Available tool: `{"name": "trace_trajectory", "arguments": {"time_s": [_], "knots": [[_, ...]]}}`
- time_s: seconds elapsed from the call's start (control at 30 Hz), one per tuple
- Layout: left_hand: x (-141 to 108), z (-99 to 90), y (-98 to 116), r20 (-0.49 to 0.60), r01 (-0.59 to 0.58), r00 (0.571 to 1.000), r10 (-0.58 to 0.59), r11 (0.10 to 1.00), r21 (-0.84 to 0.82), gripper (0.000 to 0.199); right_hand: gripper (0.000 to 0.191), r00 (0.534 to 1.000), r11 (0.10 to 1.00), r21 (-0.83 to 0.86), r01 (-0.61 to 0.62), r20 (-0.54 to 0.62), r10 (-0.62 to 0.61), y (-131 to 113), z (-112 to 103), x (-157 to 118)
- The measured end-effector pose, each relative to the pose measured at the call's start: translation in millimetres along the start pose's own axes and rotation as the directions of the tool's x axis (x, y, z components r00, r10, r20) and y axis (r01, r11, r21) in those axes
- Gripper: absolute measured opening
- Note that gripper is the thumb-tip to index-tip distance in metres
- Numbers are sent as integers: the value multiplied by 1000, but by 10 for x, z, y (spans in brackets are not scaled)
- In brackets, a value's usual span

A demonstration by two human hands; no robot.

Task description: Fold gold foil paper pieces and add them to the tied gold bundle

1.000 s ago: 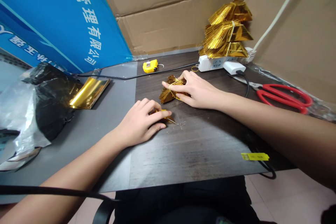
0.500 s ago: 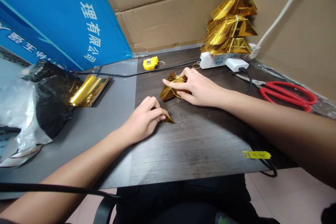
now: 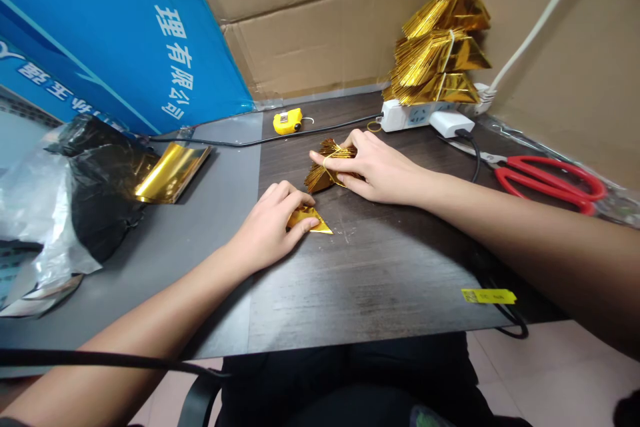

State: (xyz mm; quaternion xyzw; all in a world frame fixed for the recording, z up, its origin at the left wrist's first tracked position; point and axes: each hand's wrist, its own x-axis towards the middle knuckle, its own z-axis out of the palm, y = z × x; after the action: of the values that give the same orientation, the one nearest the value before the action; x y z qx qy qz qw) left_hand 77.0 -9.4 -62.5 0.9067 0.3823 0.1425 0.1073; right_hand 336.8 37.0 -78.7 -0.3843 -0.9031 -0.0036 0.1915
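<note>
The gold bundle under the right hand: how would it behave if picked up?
The gold bundle would probably feel light, since its layers look thin as foil. Its fanned edges suggest it could crease easily. The yellow band looped around it should help hold the layers together.

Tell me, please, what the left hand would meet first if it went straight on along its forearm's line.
The left hand would probably first meet the banded gold bundle, just ahead, touched by the right hand; depth there is hard to judge.
</note>
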Motion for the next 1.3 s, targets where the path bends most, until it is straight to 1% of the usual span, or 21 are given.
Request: {"name": "trace_trajectory", "arguments": {"time_s": [0.17, 0.27, 0.33, 0.4, 0.53, 0.63, 0.7, 0.83, 0.9, 1.0, 1.03, 1.07, 1.13, 1.23, 1.3], "knots": [[-11, -19, 42, 23, 130, 991, -134, 984, 119, 35, 51, 1000, 1000, -2, 3, -2, -3, -3, 0, -2], [3, -51, 73, 48, 228, 970, -238, 961, 154, 42, 51, 1000, 1000, -1, 14, -19, -14, -2, 4, -3], [12, -68, 86, 59, 276, 956, -288, 948, 158, 43, 51, 999, 1000, -1, 23, -25, -23, 2, 8, -3], [15, -73, 84, 59, 283, 954, -295, 947, 154, 41, 51, 999, 1000, -7, 28, -19, -28, 6, 12, -3], [8, -64, 48, 35, 234, 970, -240, 963, 136, 40, 51, 1000, 999, -25, 28, -9, -28, 8, 13, -1], [15, -68, 45, 32, 223, 973, -228, 967, 125, 40, 51, 999, 999, -19, 31, -10, -31, -1, 6, 4], [24, -80, 68, 43, 236, 969, -243, 964, 122, 37, 51, 1000, 1000, -16, 26, -5, -26, -8, 0, 7], [24, -98, 123, 68, 308, 946, -316, 946, 106, 37, 50, 1000, 1000, -7, 30, -4, -30, -7, 0, 6], [5, -101, 122, 60, 326, 942, -330, 943, 69, 37, 50, 999, 999, -4, 32, -11, -32, -3, 3, 4], [-28, -112, 80, 4, 324, 946, -324, 946, -23, 50, 50, 1000, 1000, 4, 27, -14, -27, -5, 2, 3], [-33, -121, 62, -18, 307, 951, -309, 950, -61, 50, 50, 1000, 1000, 11, 22, -12, -22, -9, -1, 4], [-30, -132, 48, -41, 287, 955, -293, 952, -103, 44, 50, 1000, 1000, 20, 16, -8, -15, -14, -3, 5], [-1, -157, 35, -81, 256, 957, -278, 943, -213, 25, 49, 1000, 999, 42, 3, -2, -3, -23, -5, 7], [97, -174, 71, -99, 267, 942, -322, 893, -361, 25, 50, 1000, 997, 76, 2, -6, -1, -26, 2, 4], [174, -152, 111, -94, 262, 945, -312, 899, -350, 22, 50, 1000, 995, 98, 5, -15, -4, -17, 13, 0]]}}
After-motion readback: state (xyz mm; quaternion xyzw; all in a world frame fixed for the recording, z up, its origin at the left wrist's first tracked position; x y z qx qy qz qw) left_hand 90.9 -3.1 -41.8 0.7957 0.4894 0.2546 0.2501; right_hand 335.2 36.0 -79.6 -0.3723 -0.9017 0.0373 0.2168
